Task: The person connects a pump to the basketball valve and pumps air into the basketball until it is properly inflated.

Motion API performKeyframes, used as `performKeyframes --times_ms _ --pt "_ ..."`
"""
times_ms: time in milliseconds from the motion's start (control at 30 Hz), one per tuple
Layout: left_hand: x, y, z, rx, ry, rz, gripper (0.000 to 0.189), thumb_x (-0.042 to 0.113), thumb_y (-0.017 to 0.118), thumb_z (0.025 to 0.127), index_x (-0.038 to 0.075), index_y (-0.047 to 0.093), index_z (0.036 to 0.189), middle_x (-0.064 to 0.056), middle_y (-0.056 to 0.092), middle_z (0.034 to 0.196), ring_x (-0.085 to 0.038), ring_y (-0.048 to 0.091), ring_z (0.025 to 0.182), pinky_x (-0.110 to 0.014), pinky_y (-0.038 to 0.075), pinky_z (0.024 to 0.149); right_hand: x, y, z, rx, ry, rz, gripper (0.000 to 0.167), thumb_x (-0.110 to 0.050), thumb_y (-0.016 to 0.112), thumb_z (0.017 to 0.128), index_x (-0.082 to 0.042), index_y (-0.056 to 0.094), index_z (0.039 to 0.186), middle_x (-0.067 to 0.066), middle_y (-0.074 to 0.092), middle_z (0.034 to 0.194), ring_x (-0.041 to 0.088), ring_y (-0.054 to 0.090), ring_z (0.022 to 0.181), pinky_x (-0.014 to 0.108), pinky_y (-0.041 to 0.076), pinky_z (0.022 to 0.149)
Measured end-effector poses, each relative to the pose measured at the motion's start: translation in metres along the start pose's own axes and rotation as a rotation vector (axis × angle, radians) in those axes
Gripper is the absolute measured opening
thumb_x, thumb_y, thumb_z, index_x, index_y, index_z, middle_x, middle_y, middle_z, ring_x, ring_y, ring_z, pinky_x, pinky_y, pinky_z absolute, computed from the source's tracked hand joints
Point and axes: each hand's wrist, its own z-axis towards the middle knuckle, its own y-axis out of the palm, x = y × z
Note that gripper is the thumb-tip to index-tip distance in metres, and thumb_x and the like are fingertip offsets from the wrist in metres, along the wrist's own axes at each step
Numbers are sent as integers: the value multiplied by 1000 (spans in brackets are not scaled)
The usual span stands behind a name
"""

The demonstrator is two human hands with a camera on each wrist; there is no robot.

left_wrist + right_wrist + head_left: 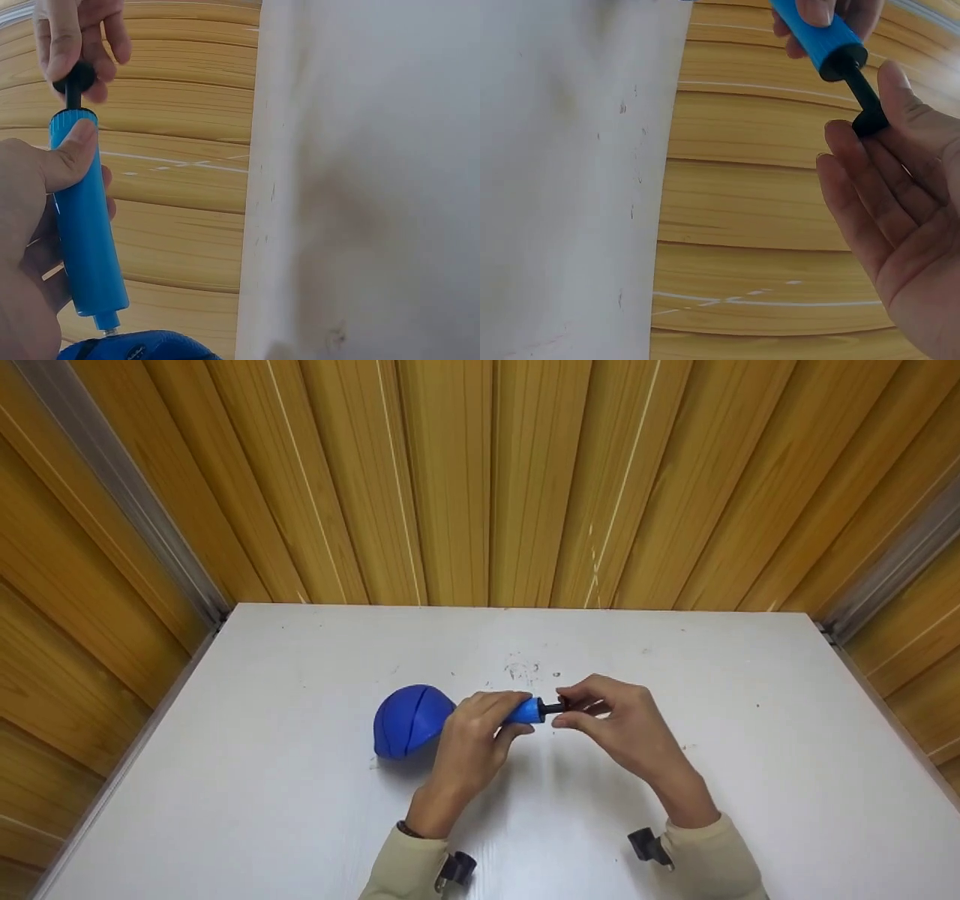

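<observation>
If left hand, fingers curled round pump, tilts, needle could bend at ball; right hand, loosely pinching handle, might slip.

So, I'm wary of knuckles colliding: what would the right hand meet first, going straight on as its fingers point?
The black handle, which the right hand touches; beyond it, the blue barrel and left hand, though depth is hard to judge.
</observation>
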Motion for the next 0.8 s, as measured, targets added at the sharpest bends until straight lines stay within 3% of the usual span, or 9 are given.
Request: performKeyframes --times_ms 167,333,600,800 --pt "-1 -1 -1 -27 -27 -18 38 16 85 89 5 76 124 -6 78 117 -23 73 107 -38 58 97 3 0 -1 -22 -65 -8 25 -6 89 87 -8 78 109 -3 78 103 17 76 86 33 63 75" --pt "-3 -2 -1 -34 -48 -30 37 17 85 90 7 76 125 -5 78 118 -23 73 107 -37 59 95 4 -20 -3 -26 -77 -38 29 3 87 85 -7 77 110 -2 78 104 19 76 87 34 64 77" --pt "-4 0 0 -9 -40 -20 38 14 86 89 5 76 125 -6 78 118 -24 73 107 -38 59 96 1 -66 -13 64 28 -70 37 13 85 82 -8 78 113 -2 77 108 13 75 92 22 59 84" --pt "-3 1 0 17 -27 -27 38 8 85 89 2 74 125 -9 77 119 -26 72 108 -38 58 97 -5 -65 -12 86 59 -6 33 6 87 84 -7 79 113 3 78 108 13 75 92 21 58 84"
